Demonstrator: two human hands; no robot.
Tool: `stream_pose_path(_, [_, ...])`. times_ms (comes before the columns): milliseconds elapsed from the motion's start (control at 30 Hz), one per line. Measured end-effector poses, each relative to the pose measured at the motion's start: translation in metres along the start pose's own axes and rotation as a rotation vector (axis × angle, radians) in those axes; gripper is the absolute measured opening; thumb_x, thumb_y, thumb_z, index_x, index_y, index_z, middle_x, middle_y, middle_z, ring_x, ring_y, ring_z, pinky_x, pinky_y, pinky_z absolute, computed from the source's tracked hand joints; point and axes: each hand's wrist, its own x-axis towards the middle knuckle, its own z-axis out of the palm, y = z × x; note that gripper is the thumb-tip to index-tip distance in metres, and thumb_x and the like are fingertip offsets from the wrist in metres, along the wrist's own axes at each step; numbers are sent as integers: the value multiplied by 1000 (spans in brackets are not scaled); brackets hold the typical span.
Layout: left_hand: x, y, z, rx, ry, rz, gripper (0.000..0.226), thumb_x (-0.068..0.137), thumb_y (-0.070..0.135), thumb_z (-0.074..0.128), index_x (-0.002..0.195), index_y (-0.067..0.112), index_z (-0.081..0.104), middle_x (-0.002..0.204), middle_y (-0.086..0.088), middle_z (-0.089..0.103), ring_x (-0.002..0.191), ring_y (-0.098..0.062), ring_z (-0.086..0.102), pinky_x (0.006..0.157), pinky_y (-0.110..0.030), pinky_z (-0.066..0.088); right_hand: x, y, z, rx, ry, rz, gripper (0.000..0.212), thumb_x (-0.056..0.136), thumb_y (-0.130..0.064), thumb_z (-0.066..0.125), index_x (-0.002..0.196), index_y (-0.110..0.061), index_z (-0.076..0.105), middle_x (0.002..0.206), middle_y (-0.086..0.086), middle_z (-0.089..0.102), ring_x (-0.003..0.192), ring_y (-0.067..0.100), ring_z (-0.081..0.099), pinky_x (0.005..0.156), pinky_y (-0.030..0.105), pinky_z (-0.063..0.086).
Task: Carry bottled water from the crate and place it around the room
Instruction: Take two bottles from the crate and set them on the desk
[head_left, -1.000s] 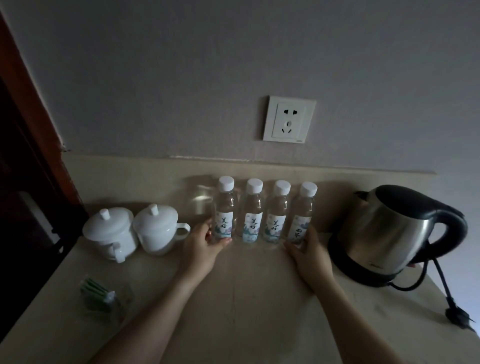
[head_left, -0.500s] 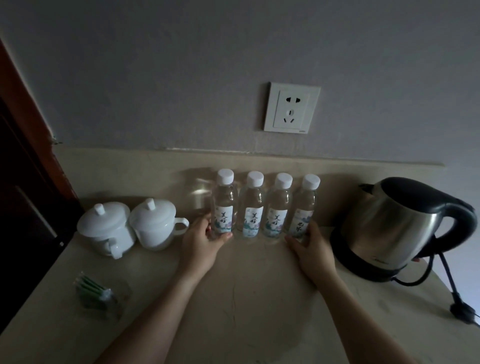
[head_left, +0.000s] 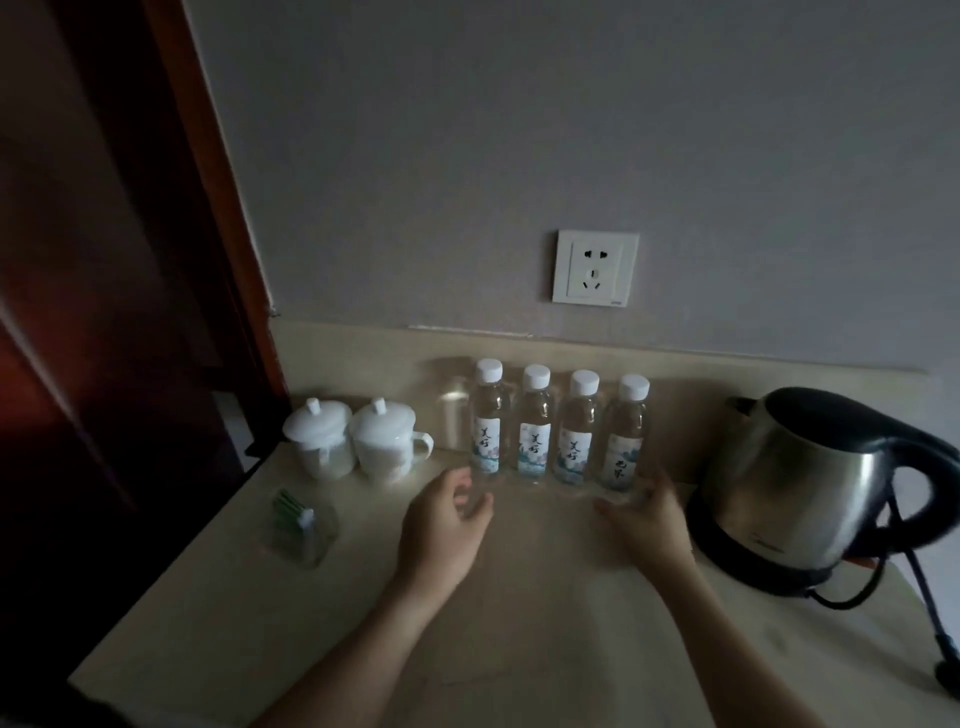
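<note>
Several small water bottles with white caps stand upright in a row against the backsplash of a beige counter (head_left: 519, 597); the leftmost bottle (head_left: 487, 421) and the rightmost bottle (head_left: 623, 436) end the row. My left hand (head_left: 441, 525) hovers just in front of the leftmost bottle, fingers loosely curled and holding nothing. My right hand (head_left: 644, 519) lies in front of the rightmost bottle, fingers relaxed, with its fingertips near the bottle's base. No crate shows in this view.
Two lidded white cups (head_left: 358, 439) stand at the left of the row. A steel electric kettle (head_left: 815, 483) with a black cord sits at the right. A glass (head_left: 304, 530) with green packets stands near the counter's left edge. A wall socket (head_left: 595, 267) hangs above. A dark wooden door frame (head_left: 208, 182) borders the left.
Both hands have let go of the end bottles and drawn back a little towards me. The view has tilted up and shifted, showing more wall.
</note>
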Motion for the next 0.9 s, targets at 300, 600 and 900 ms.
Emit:
stream_pose_path(300, [-57, 21, -196, 186, 499, 200, 17, 76, 35, 65, 82, 20, 72, 72, 3, 74, 65, -11, 70, 62, -30, 56, -94, -137, 57, 366, -224, -447, 14, 88, -16, 71, 99, -18, 62, 79, -2, 64, 72, 12, 60, 63, 14, 45])
stream_pose_path(600, [-191, -38, -387, 352, 894, -164, 20, 83, 33, 68, 66, 27, 61, 61, 9, 63, 61, -3, 60, 59, -24, 46, -295, -268, 199, 529, -946, -829, 15, 86, -15, 73, 89, -27, 65, 67, -8, 61, 63, 4, 59, 63, 16, 46])
stream_pose_path(900, [-297, -82, -532, 362, 1272, -381, 18, 77, 27, 75, 64, 27, 64, 63, 11, 67, 59, 1, 61, 64, -25, 50, -467, -324, 304, 554, -1212, -1116, 27, 79, -12, 77, 95, -29, 64, 94, -4, 63, 75, 12, 63, 67, 30, 55])
